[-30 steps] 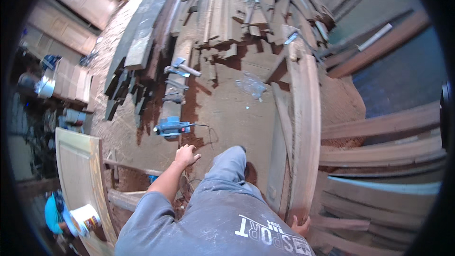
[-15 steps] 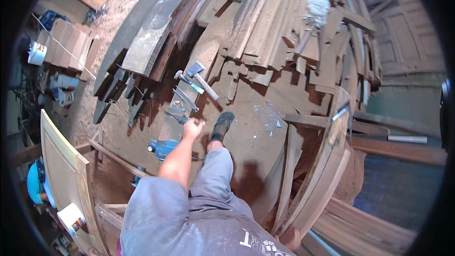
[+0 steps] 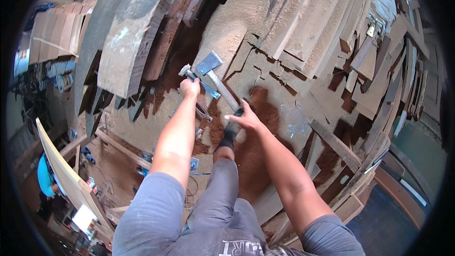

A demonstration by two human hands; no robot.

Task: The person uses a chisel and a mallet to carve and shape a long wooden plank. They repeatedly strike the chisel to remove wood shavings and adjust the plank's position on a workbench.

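My left hand (image 3: 189, 87) is closed at a hammer (image 3: 185, 70), whose metal head shows just above my fingers. Beside it lies a hatchet (image 3: 209, 63) with a broad grey head and a pale wooden handle slanting down to the right. My right hand (image 3: 245, 117) is close to that handle's lower end, thumb and fingers spread; whether it touches the handle I cannot tell. A blue-ended tool (image 3: 210, 90) rests between the hammer and the hatchet handle. Below my left hand, more metal tools (image 3: 203, 113) are partly covered by my forearm.
Thick timber beams (image 3: 135, 42) jut in at upper left. Stacked dusty boards (image 3: 308, 23) fill the upper right, with offcuts (image 3: 365, 80) beside them. A leaning wooden panel (image 3: 64, 166) stands at left, near a person in turquoise (image 3: 46, 175). My foot (image 3: 230, 130) is below the hatchet.
My left hand has moved up from the lower tools to the hammer. My right hand has come from the lower right edge to beside the hatchet handle. The view has come closer to the tools.
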